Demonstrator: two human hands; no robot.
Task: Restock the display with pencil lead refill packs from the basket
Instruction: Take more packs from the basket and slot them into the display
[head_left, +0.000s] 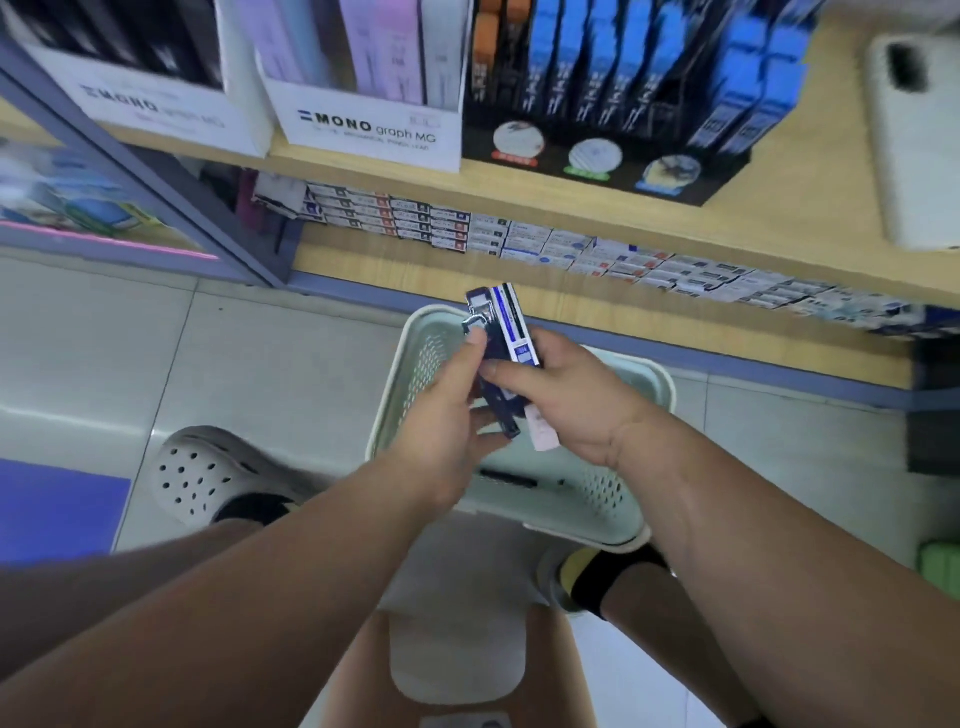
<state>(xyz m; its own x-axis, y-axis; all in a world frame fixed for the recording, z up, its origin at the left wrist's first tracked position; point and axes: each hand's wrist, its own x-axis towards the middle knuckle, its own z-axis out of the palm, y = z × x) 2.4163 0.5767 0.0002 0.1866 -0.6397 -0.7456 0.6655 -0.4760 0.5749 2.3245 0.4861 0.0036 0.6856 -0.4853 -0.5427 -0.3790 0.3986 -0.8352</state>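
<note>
view=head | worn on head, wide-angle | faces forward and down | close above basket (421, 353) | shelf (810, 156) ahead

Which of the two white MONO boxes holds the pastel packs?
The right MONO box, beside the black display; the left box holds dark packs.

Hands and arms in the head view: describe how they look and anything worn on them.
The left hand and right hand wear no gloves, and no rings show on the fingers in view. No watch, band or bracelet sits at either wrist. The left forearm and right forearm have no sleeves as far up as the frame shows.
</note>
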